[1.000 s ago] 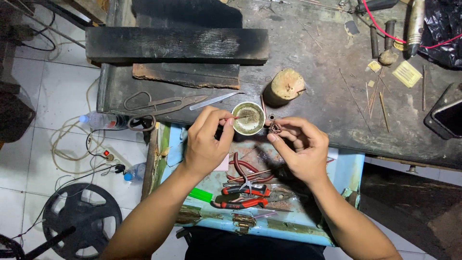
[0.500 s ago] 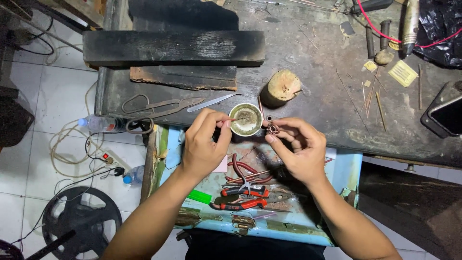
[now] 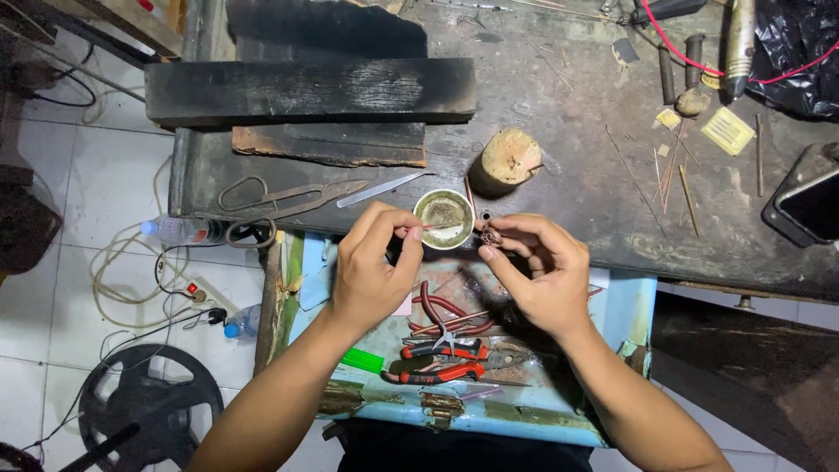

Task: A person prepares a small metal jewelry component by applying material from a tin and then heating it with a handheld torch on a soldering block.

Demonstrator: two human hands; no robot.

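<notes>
The small coppery ring piece (image 3: 490, 234) sits pinched between the thumb and fingers of the right hand (image 3: 537, 278), just beside the little round dish (image 3: 443, 218) at the surface's (image 3: 568, 192) near edge. The left hand (image 3: 371, 271) pinches a thin stick (image 3: 437, 227), its tip reaching over the dish. To do this well, I judge, both wrists should be steadied and the tip only lightly loaded. The dark, scorched surface carries shears (image 3: 280, 203), a wooden stub (image 3: 509, 160) and charred blocks (image 3: 310, 90); red-handled pliers (image 3: 437, 360) lie in a blue drawer (image 3: 629, 306) below, over a tiled floor (image 3: 79, 175).
</notes>
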